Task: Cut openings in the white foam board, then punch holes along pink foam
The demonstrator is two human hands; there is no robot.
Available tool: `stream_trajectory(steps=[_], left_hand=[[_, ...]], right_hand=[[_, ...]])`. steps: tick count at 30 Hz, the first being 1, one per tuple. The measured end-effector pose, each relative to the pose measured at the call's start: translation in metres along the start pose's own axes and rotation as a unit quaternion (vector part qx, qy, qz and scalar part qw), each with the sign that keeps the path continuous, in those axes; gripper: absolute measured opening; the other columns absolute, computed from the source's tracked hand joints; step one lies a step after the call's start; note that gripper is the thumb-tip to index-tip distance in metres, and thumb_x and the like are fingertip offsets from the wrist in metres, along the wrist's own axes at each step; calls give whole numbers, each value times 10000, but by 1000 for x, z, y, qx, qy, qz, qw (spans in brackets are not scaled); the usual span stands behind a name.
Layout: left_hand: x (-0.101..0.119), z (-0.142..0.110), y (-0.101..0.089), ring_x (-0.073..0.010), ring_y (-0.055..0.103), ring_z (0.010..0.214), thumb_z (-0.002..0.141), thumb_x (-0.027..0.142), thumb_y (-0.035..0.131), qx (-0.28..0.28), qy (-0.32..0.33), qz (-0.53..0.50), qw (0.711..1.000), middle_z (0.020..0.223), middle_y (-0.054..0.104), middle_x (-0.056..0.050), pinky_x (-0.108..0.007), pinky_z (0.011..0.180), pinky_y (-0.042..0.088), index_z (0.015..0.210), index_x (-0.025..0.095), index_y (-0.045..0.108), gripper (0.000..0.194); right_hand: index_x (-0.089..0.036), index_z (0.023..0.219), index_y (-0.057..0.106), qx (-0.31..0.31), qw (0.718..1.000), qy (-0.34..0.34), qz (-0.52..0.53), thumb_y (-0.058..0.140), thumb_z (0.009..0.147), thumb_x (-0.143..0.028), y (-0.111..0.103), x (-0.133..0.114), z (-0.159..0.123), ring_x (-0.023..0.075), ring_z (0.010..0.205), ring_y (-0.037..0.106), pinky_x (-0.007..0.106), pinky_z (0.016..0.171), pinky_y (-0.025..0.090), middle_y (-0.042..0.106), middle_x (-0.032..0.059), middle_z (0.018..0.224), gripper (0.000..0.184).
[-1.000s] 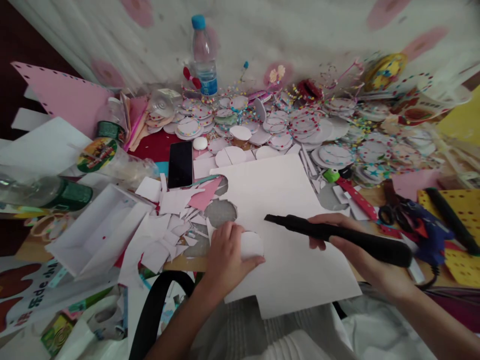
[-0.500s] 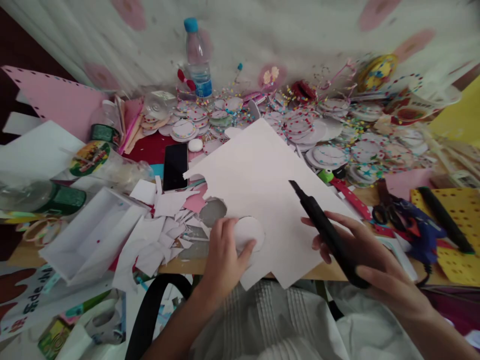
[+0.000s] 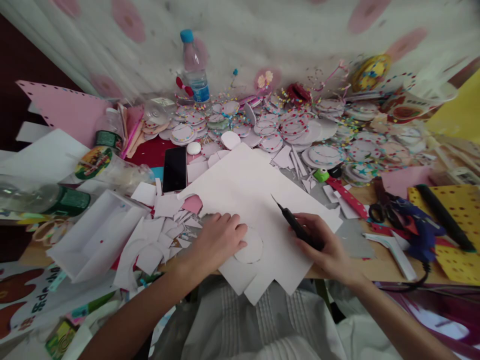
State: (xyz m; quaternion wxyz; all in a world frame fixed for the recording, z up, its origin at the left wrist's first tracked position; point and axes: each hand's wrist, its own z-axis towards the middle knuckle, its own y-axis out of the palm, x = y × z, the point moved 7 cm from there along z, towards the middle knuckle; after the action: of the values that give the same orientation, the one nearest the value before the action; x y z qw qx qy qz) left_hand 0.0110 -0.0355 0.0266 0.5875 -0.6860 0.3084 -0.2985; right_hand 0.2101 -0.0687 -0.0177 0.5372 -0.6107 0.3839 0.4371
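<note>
A large white sheet (image 3: 247, 195) lies tilted across the table's front edge, with jagged cut-outs along its near side. On it rests a white round disc (image 3: 250, 246). My left hand (image 3: 217, 240) lies flat with fingers stretched out, pressing the sheet and touching the disc's left edge. My right hand (image 3: 322, 245) is closed round a black craft knife (image 3: 296, 225), whose tip points up and left over the sheet, just right of the disc.
White paper scraps (image 3: 161, 235) and an open white box (image 3: 97, 235) lie to the left. A black phone (image 3: 175, 168) lies behind them. Several decorated paper discs (image 3: 292, 125) and a water bottle (image 3: 193, 62) fill the back. Scissors (image 3: 382, 205), a blue glue gun (image 3: 420, 225) and yellow perforated card (image 3: 457, 235) sit right.
The sheet has turned and settled flat on the table. My left hand went from gripping the disc to lying flat beside it. My right hand shifted down the knife and brought its tip nearer the disc.
</note>
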Motion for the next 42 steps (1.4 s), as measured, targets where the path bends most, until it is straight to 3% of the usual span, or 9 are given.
stream_trajectory(steps=[4, 9, 12, 17, 22, 25, 30, 36, 42], left_hand=[[12, -18, 0, -248, 522, 1180, 953, 293, 447, 56, 85, -51, 994, 1260, 574, -127, -391, 996, 415, 1181, 130, 544, 296], [27, -45, 40, -270, 220, 1424, 917, 525, 420, 54, 35, -72, 995, 1535, 272, -151, -396, 1134, 261, 1465, 62, 232, 742], [35, -48, 53, -270, 198, 1433, 915, 545, 399, 84, -7, -63, 994, 1537, 262, -152, -399, 1155, 205, 1472, 58, 230, 759], [43, -37, 49, -266, 211, 1430, 930, 503, 401, 127, -63, -78, 987, 1540, 274, -104, -379, 1148, 185, 1461, 135, 314, 651], [45, -24, 45, -251, 222, 1426, 923, 498, 416, 141, -115, -114, 977, 1545, 270, -4, -370, 1109, 224, 1446, 259, 355, 578], [46, -19, 45, -260, 260, 1410, 911, 489, 430, 157, -125, -123, 972, 1535, 295, -11, -386, 1080, 259, 1434, 254, 378, 576], [46, -17, 45, -277, 289, 1395, 912, 428, 430, 164, -131, -129, 969, 1518, 334, -38, -421, 1061, 276, 1416, 236, 413, 539], [46, -17, 45, -269, 286, 1398, 911, 420, 431, 170, -132, -137, 967, 1515, 339, -39, -420, 1068, 281, 1413, 237, 416, 534], [45, -16, 47, -265, 237, 1421, 909, 403, 432, 166, -120, -144, 968, 1522, 322, -64, -422, 1111, 254, 1415, 211, 413, 541]], right_hand=[[-257, 1245, 436, -3, 1000, -4, -2, 547, 896, -299, -4, 0, -2, 168, 916, 603, 281, 781, 506, 622, 57, 1009, 368], [-270, 1248, 418, -10, 999, 29, 12, 525, 910, -324, -5, 2, 2, 148, 783, 586, 241, 637, 502, 610, 45, 991, 359], [-282, 1263, 401, -25, 999, 38, -1, 480, 932, -341, -6, -1, 10, 136, 693, 561, 238, 575, 496, 599, 41, 1001, 346], [-247, 1316, 351, -87, 989, -13, -119, 393, 964, -329, -11, -20, 12, 163, 728, 599, 285, 639, 518, 625, 71, 1021, 364], [-185, 1436, 253, -160, 921, -46, -353, 339, 974, -297, -14, -31, 1, 203, 635, 667, 286, 556, 499, 701, 97, 921, 483], [-216, 1494, 169, -202, 878, -92, -424, 330, 971, -248, -11, -35, -2, 200, 676, 693, 268, 557, 496, 687, 109, 1062, 548], [-261, 1518, 84, -263, 821, -116, -493, 381, 940, -171, -4, -38, 0, 146, 578, 665, 229, 470, 435, 662, 50, 990, 656], [-275, 1517, 77, -273, 776, -154, -547, 475, 842, -70, 2, -44, 6, 118, 507, 626, 226, 408, 332, 636, 8, 906, 811], [-249, 1511, 129, -286, 760, -179, -556, 482, 843, -72, 4, -49, 11, 101, 491, 593, 219, 426, 325, 613, -2, 846, 776]])
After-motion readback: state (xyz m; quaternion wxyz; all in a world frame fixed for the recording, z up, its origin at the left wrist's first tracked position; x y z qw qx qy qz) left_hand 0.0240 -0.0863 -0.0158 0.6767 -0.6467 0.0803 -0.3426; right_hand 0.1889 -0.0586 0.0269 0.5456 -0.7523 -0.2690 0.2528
